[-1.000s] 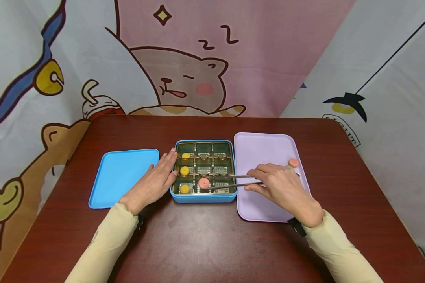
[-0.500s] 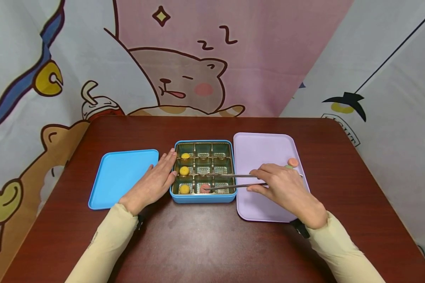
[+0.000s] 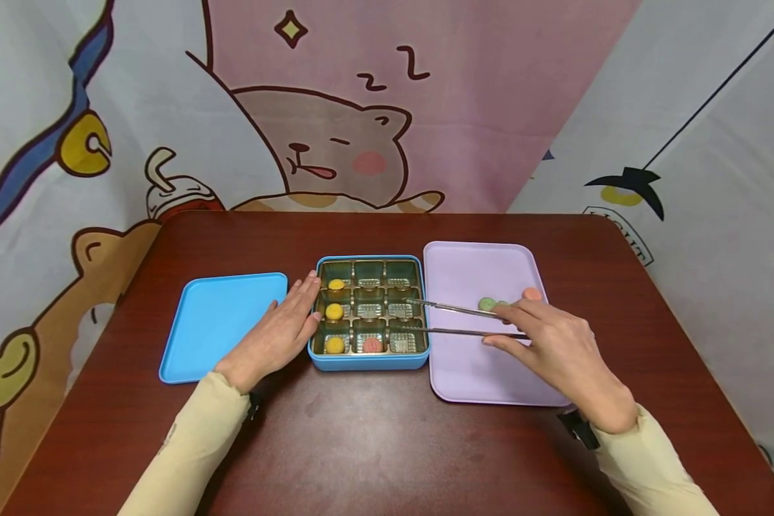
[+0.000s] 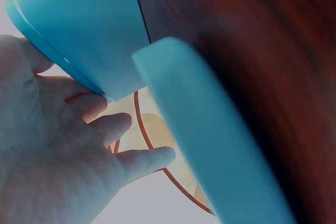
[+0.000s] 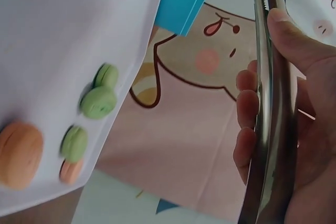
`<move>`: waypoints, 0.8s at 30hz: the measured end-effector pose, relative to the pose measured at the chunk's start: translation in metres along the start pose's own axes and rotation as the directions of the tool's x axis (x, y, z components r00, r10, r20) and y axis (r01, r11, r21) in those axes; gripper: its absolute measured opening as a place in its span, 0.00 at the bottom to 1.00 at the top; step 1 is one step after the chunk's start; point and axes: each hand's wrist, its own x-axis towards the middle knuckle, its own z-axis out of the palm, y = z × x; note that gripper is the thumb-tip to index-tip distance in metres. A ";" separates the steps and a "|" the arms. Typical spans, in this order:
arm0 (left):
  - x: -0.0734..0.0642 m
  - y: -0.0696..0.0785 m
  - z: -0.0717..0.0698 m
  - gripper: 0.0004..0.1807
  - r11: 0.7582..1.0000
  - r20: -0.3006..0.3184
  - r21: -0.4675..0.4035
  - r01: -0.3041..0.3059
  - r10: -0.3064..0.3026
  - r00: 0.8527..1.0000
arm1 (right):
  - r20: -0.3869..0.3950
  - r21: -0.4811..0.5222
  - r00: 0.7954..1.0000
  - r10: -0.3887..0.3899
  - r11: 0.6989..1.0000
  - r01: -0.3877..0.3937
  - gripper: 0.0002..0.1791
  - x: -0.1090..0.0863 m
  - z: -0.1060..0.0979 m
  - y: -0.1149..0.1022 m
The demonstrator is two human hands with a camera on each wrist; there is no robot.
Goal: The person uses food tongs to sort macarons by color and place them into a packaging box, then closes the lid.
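Note:
In the head view a blue box (image 3: 369, 362) with a gold compartment insert sits mid-table. Its left column holds three yellow macarons (image 3: 334, 312), and a pink macaron (image 3: 372, 345) lies in the front middle compartment. My left hand (image 3: 274, 337) rests its extended fingers against the box's left side; the left wrist view shows those fingertips (image 4: 94, 106) at the rim. My right hand (image 3: 557, 355) grips metal tongs (image 3: 464, 331) between thumb and fingers. Their tips are parted above the box's right column, with nothing between them.
To the box's right, a lavender tray (image 3: 484, 373) carries green macarons (image 5: 98, 102) and orange-pink macarons (image 5: 21, 156), partly hidden behind my right hand in the head view. A blue lid (image 3: 222, 326) lies left of the box. A cartoon-print cloth (image 3: 477, 107) hangs behind the table.
The tongs lowered the pink macaron into the front middle compartment and let it go. My right hand then drew the tongs rightward, tips apart. My left hand stayed in place.

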 end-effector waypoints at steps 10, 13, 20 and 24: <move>-0.002 0.000 -0.001 0.35 1.000 -0.008 -0.005 -0.022 0.022 1.000 | -0.007 -0.002 0.992 0.124 0.992 -0.124 0.41 -0.024 -0.016 0.017; -0.002 0.000 -0.001 0.35 1.000 -0.005 -0.004 -0.018 0.018 1.000 | 0.004 -0.009 0.986 0.165 0.986 -0.165 0.43 -0.031 -0.021 0.022; -0.001 0.000 0.000 0.35 1.000 -0.008 0.000 -0.012 0.012 1.000 | 0.017 -0.041 0.974 0.224 0.974 -0.223 0.47 -0.046 -0.029 0.034; -0.001 0.000 0.000 0.35 1.000 -0.009 -0.001 -0.014 0.014 1.000 | 0.020 -0.065 0.969 0.247 0.967 -0.245 0.43 -0.052 -0.033 0.040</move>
